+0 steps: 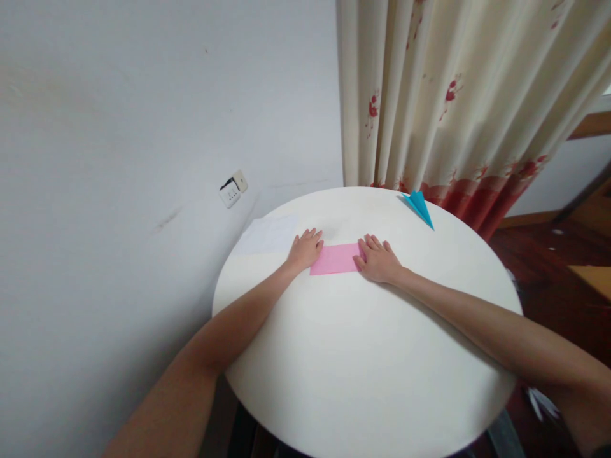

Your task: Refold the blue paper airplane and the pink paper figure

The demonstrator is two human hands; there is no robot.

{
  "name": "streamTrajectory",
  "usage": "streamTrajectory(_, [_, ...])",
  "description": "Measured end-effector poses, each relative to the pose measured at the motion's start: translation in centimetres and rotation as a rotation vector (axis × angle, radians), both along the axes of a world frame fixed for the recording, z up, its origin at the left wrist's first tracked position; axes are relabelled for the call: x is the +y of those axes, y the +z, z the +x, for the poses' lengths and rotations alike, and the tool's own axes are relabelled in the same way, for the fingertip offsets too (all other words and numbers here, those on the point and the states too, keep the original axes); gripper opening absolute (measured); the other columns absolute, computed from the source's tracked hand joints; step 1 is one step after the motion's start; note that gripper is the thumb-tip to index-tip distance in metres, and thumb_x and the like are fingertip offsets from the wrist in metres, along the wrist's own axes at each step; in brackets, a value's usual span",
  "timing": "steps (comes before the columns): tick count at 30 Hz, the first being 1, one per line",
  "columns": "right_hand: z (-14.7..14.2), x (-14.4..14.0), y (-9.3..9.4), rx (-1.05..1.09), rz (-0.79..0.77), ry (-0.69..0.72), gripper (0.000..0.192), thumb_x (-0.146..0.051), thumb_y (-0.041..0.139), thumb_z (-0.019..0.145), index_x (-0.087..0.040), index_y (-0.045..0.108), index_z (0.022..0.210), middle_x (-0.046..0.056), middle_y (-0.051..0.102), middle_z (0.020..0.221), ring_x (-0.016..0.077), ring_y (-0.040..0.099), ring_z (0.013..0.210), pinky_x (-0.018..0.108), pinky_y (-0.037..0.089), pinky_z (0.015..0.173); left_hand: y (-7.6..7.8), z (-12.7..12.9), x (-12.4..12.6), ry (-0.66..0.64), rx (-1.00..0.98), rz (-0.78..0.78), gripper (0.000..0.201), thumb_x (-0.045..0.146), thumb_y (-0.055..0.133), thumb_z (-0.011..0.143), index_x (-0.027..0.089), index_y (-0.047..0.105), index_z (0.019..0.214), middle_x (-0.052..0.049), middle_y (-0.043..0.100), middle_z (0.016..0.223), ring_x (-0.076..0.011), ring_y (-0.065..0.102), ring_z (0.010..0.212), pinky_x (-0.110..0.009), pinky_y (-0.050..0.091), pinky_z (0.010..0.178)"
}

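Arms (245,312) extended | left hand (305,250), right hand (379,261) palm-down | touching pink paper (337,259)

The left hand (307,248) and right hand (379,259) are bare, with slim, tapering fingers and rounded tips — the nails too small to make out. The left arm (243,318) is bare too, narrow at the wrist and broadening to a fuller upper part past the near left edge of the table (372,356); the right arm (468,312), equally bare, has the same slender wrist and thickens towards the table's right edge. Well beyond that edge a small dark patch (603,451) borders it — whether a sleeve, I cannot tell.
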State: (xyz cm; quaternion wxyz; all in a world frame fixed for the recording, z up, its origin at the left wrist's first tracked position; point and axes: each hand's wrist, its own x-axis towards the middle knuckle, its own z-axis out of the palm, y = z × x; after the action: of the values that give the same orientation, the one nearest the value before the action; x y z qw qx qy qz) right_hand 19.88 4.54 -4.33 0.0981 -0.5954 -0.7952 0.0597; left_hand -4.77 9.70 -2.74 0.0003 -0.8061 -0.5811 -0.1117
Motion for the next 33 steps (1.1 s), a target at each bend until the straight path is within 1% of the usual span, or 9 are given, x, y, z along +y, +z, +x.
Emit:
streamTrajectory(2, [-0.2, -0.1, -0.1, -0.002, 0.011, -0.006, 0.066, -0.048, 0.031, 0.100, -0.009, 0.032, 0.153, 0.020, 0.022, 0.162, 0.0338, 0.016, 0.151, 0.057, 0.014, 0.119, 0.6, 0.9, -1.0, -0.035, -0.012, 0.098, 0.047, 0.027, 0.032, 0.101, 0.016, 0.047, 0.145, -0.013, 0.040, 0.156, -0.0283, 0.031, 0.147, -0.055, 0.019, 0.120])
streamTrajectory(4, [-0.4, -0.2, -0.2, -0.005, 0.024, -0.012, 0.066, -0.048, 0.032, 0.100, -0.009, 0.032, 0.153, 0.021, 0.024, 0.161, 0.0338, 0.018, 0.150, 0.057, 0.015, 0.118, 0.9, 2.2, -2.3, -0.136, -0.006, 0.127, 0.048, 0.027, 0.032, 0.101, 0.016, 0.046, 0.146, -0.011, 0.042, 0.155, -0.0240, 0.030, 0.148, -0.049, 0.015, 0.122])
streamTrajectory(6, [-0.6, -0.3, 0.0, -0.009, 0.055, -0.016, 0.066, -0.046, 0.034, 0.099, -0.007, 0.033, 0.152, 0.022, 0.026, 0.160, 0.0340, 0.019, 0.150, 0.057, 0.015, 0.118, 0.9, 3.4, -3.5, -0.222, 0.019, 0.067, 0.050, 0.034, 0.030, 0.103, 0.018, 0.042, 0.148, -0.009, 0.039, 0.157, -0.0218, 0.028, 0.149, -0.047, 0.013, 0.123])
streamTrajectory(8, [-0.8, -0.3, 0.2, -0.012, 0.103, 0.004, 0.063, -0.043, 0.037, 0.099, -0.005, 0.037, 0.150, 0.022, 0.028, 0.160, 0.0342, 0.020, 0.149, 0.056, 0.015, 0.119, 0.4, 4.4, -4.3, -0.304, 0.061, -0.036, 0.058, 0.045, 0.031, 0.102, 0.017, 0.034, 0.153, -0.010, 0.030, 0.161, -0.0228, 0.022, 0.151, -0.047, 0.014, 0.123])
streamTrajectory(11, [-1.4, -0.2, 0.4, -0.006, 0.136, 0.115, 0.059, -0.030, 0.037, 0.098, -0.003, 0.036, 0.150, 0.021, 0.028, 0.160, 0.0318, 0.023, 0.149, 0.050, 0.020, 0.119, -0.3, 4.9, -4.7, -0.364, 0.104, -0.102, 0.067, 0.049, 0.030, 0.101, 0.014, 0.022, 0.157, -0.011, 0.020, 0.164, -0.0234, 0.014, 0.153, -0.048, 0.012, 0.123])
streamTrajectory(15, [-2.1, 0.0, 0.4, 0.013, 0.116, 0.226, 0.058, -0.025, 0.029, 0.100, 0.001, 0.031, 0.152, 0.020, 0.033, 0.158, 0.0291, 0.029, 0.147, 0.044, 0.025, 0.119, -0.7, 4.8, -4.4, -0.363, 0.116, -0.105, 0.063, 0.042, 0.025, 0.102, 0.013, 0.017, 0.158, -0.012, 0.017, 0.164, -0.0212, 0.012, 0.153, -0.047, 0.010, 0.123])
streamTrajectory(21, [-1.9, -0.1, 0.2, -0.013, 0.101, 0.205, 0.060, -0.032, 0.027, 0.101, 0.000, 0.031, 0.153, 0.020, 0.030, 0.159, 0.0292, 0.026, 0.148, 0.047, 0.022, 0.120, -0.8, 4.6, -4.2, -0.344, 0.108, -0.125, 0.063, 0.042, 0.017, 0.103, 0.012, 0.018, 0.158, -0.010, 0.016, 0.165, -0.0212, 0.012, 0.153, -0.047, 0.010, 0.123])
streamTrajectory(26, [-1.7, -0.1, 0.2, -0.029, 0.104, 0.211, 0.060, -0.032, 0.028, 0.101, -0.001, 0.033, 0.152, 0.020, 0.030, 0.159, 0.0296, 0.025, 0.149, 0.048, 0.021, 0.119, -0.6, 4.3, -4.0, -0.319, 0.100, -0.121, 0.065, 0.050, 0.018, 0.103, 0.015, 0.018, 0.158, -0.007, 0.015, 0.165, -0.0237, 0.012, 0.153, -0.051, 0.010, 0.123])
streamTrajectory(33, [-1.3, 0.1, 0.4, -0.049, 0.061, 0.191, 0.064, -0.038, 0.027, 0.101, -0.002, 0.029, 0.154, 0.019, 0.024, 0.161, 0.0304, 0.021, 0.150, 0.052, 0.021, 0.119, -0.1, 3.1, -3.9, -0.308, 0.110, -0.146, 0.067, 0.056, 0.020, 0.102, 0.019, 0.019, 0.158, -0.006, 0.016, 0.165, -0.0233, 0.013, 0.153, -0.050, 0.011, 0.123])
